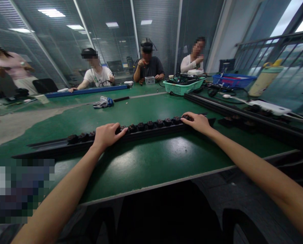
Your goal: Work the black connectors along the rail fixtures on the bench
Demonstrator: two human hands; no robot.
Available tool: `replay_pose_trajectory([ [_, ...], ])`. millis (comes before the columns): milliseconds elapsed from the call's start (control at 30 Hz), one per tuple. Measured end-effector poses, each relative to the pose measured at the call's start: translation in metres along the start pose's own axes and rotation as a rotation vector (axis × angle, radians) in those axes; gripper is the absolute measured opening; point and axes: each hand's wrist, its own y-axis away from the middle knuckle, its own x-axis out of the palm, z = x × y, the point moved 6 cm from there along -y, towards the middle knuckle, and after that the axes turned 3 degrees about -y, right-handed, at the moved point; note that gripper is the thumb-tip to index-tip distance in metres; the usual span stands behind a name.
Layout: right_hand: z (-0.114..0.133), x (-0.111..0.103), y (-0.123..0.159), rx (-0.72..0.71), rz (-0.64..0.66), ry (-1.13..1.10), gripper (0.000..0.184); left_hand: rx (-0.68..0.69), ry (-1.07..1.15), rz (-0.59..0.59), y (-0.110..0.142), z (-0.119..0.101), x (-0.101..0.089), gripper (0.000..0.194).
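Black rail (pixel 151 134) on green tabletop (pixel 146 169), dark blocks (pixel 150 125) lined up along it, left hand (pixel 106 136) pinching one near the rail's middle (fingers partly hidden), right hand (pixel 198 122) pinching another toward the rail's right end, basket (pixel 178 89) beyond the rail.

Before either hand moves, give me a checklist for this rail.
1. Rail lying on the table: ok.
2. Left hand at the row of parts: ok, it is partway along.
3. Right hand at the row: ok, near its right end.
4. Cloth off the rail: ok, it lies beyond it.
5. Basket apart from the rail: ok.
6. Every part fully seated: cannot tell; the hands hide some.
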Motion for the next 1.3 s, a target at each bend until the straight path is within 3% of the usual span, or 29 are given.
replay_pose_trajectory([
  [1300, -0.001, 0.0009, -0.0014, -0.021, -0.032, -0.025, 0.05, 0.013, 0.003, -0.023, 0.0, -0.0012, -0.0022, 0.066],
])
